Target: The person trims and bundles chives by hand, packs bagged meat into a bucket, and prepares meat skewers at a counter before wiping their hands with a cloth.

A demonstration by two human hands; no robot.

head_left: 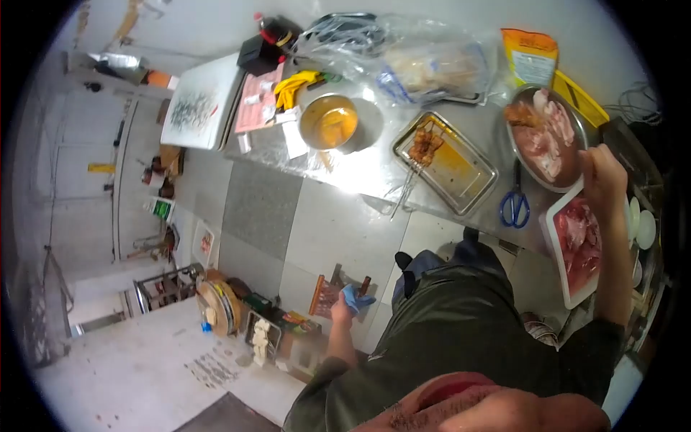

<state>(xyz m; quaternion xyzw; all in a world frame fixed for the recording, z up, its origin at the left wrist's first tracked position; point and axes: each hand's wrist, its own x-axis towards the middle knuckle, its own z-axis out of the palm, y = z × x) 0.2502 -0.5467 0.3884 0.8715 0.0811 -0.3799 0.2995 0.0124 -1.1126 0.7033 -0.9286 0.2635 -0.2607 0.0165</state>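
Observation:
My right hand (604,176) is closed on the near rim of a metal bowl (538,167) of raw meat, with some browner pieces at one side. Under my right forearm sits a white tray (560,252) of red raw meat. Away from the counter, my left hand (341,311) is closed around a crumpled blue cloth or glove (355,298); which one I cannot tell. Blue-handled scissors (515,209) lie beside the bowl. Skewered meat pieces (426,146) rest in a rectangular metal tray (481,194) with orange sauce.
A round metal pot (306,135) with orange liquid stands on the counter (288,164). Behind are plastic-bagged goods (432,68), a yellow-orange packet (530,54) and a yellow box (583,101). A white foam box (201,104) is at left. An orange-red slatted item (317,294) is near my left hand.

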